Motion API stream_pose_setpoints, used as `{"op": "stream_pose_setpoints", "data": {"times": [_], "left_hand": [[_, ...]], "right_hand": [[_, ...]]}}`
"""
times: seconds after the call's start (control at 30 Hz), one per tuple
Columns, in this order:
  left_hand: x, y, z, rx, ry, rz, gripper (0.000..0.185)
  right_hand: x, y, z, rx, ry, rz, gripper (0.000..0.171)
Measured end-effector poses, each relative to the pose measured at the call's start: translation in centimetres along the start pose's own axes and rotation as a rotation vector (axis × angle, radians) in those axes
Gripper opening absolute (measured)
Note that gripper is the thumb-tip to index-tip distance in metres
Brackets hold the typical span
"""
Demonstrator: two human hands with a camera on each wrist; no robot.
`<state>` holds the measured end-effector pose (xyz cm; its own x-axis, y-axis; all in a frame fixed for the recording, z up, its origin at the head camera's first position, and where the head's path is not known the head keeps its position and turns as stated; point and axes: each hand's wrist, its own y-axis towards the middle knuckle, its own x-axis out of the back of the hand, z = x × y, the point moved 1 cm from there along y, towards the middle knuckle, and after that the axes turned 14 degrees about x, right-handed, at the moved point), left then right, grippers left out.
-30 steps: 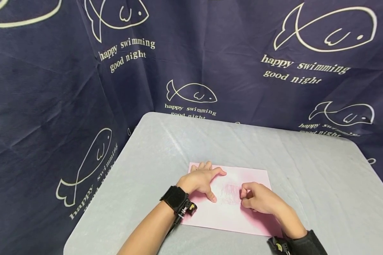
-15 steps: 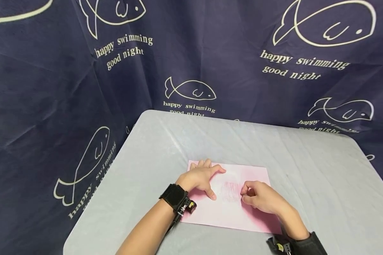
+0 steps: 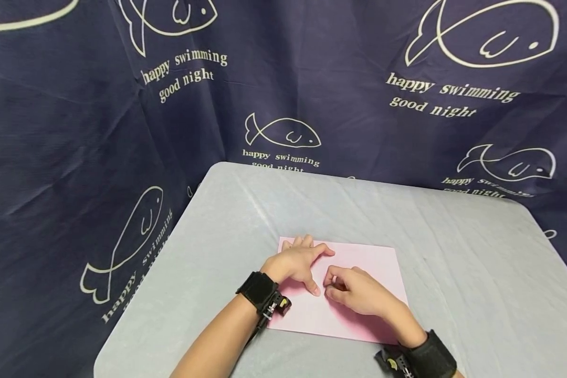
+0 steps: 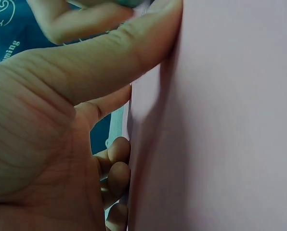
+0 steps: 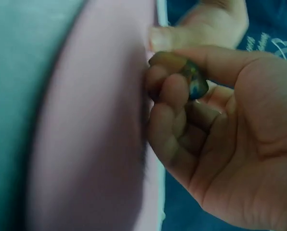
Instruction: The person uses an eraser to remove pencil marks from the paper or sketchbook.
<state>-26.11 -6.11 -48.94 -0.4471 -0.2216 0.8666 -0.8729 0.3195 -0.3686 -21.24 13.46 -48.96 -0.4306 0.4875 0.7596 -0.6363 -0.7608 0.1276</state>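
Observation:
A pink sheet of paper lies on the table, its surface close by in both wrist views. My left hand rests on its left part, thumb and index finger spread apart, the thumb against the sheet. Just right of that thumb, my right hand pinches a small dark lump between thumb and fingers, right at the paper. The lump is yellowish-brown with blue and green specks; what it is I cannot tell. My right hand covers the middle of the sheet.
The table has a pale grey cover and rounded far corners. Behind it and to the left hangs a dark blue curtain printed with white fish outlines and words. Black straps with small cameras sit on the left wrist and right wrist.
My right hand has moved left across the sheet, close to my left thumb, over the spot where reddish scribbled strokes showed earlier. My left hand has stayed on the paper.

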Motion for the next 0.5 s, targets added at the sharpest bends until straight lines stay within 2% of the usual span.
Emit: {"op": "stream_pose_setpoints", "data": {"times": [0.27, 0.5], "left_hand": [[0.07, 0.20, -0.01, 0.005, 0.018, -0.002, 0.097], [-0.03, -0.02, 0.11, 0.018, 0.013, 0.003, 0.096]], "right_hand": [[-0.41, 0.31, -0.23, -0.089, 0.060, 0.003, 0.011], [-0.26, -0.62, -0.62, -0.148, 0.101, -0.015, 0.008]]}}
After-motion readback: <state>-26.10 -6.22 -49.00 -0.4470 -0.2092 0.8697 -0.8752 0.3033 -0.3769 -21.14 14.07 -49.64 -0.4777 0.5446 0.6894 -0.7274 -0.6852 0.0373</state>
